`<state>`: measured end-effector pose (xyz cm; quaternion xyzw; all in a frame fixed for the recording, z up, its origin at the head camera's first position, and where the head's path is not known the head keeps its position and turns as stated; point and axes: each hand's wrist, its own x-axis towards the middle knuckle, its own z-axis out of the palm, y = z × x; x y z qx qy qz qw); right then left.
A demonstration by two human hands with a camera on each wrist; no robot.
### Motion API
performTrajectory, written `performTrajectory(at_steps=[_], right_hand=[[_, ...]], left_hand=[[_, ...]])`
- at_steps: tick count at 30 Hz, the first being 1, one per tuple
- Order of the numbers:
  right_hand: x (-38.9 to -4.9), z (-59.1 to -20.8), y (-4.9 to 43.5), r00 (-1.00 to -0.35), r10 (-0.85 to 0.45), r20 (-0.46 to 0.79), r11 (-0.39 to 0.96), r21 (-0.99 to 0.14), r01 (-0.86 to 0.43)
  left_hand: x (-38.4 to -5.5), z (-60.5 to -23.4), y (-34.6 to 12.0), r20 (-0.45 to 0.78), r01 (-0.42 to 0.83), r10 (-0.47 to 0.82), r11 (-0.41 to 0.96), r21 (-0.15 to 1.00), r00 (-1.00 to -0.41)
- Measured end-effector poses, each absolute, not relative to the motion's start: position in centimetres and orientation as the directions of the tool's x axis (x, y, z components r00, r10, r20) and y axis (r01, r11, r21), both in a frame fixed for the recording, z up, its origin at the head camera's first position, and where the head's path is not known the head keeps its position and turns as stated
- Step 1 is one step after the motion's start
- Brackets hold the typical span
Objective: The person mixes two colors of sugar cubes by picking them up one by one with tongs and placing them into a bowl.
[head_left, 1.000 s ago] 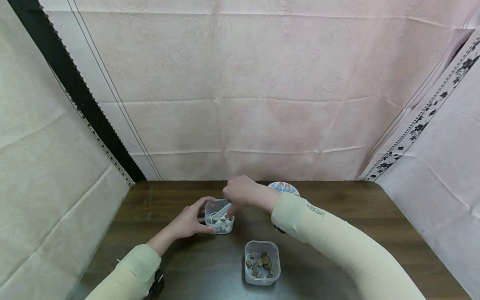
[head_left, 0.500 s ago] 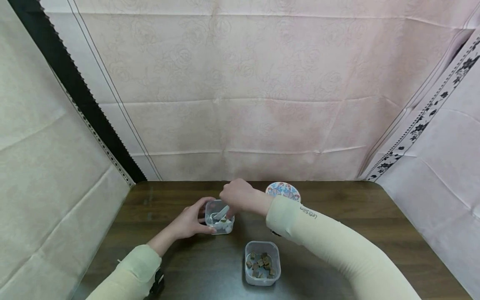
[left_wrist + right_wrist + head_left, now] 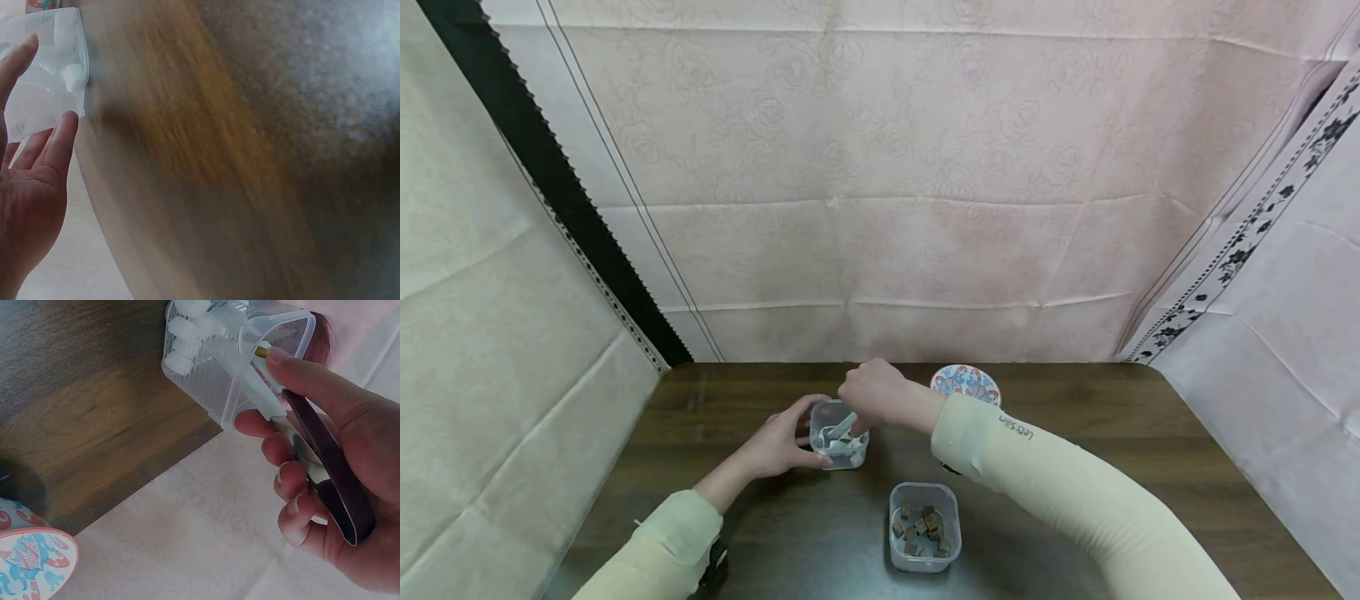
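My left hand (image 3: 778, 442) holds a small clear plastic container (image 3: 827, 403) on the table, thumb at its near side and fingers at the far side. In the left wrist view, fingertips touch its walls. My right hand (image 3: 878, 393) grips metal tongs (image 3: 328, 462) with white tips, thumb pressing one arm and fingers curled round the other. The tips reach down inside the container, where white rounded pieces (image 3: 184, 345) lie against the wall. A small yellow-brown bit (image 3: 260, 352) shows beside the white tips near my thumb; I cannot tell whether the tongs pinch it.
Nearer the front stands a second clear container (image 3: 925, 564) with several brown cubes (image 3: 931, 518) inside. A round tub with a blue and red patterned top (image 3: 966, 382) stands at the back, behind the right forearm. Pale cloth (image 3: 910, 250) hangs beyond the table (image 3: 1037, 467).
My right hand has shifted slightly left and down with the tongs, uncovering more of the patterned tub. The left hand and both containers have stayed in place.
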<state>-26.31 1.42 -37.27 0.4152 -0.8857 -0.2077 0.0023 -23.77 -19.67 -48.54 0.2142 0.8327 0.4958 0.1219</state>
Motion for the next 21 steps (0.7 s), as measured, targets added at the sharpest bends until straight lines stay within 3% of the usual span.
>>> performTrajectory(at_steps=[16, 21], right_hand=[[-26.3, -36.7, 1.8, -0.661, -0.740, -0.127, 0.576, 0.389, -0.719], [-26.4, -36.1, 3.0, -0.657, -0.748, -0.093, 0.603, 0.319, -0.731]], left_hand=[[-23.8, -48.7, -19.7, 0.014, 0.241, 0.480, 0.415, 0.877, -0.877], [-23.7, -48.6, -19.8, 0.010, 0.235, 0.472, 0.420, 0.877, -0.881]])
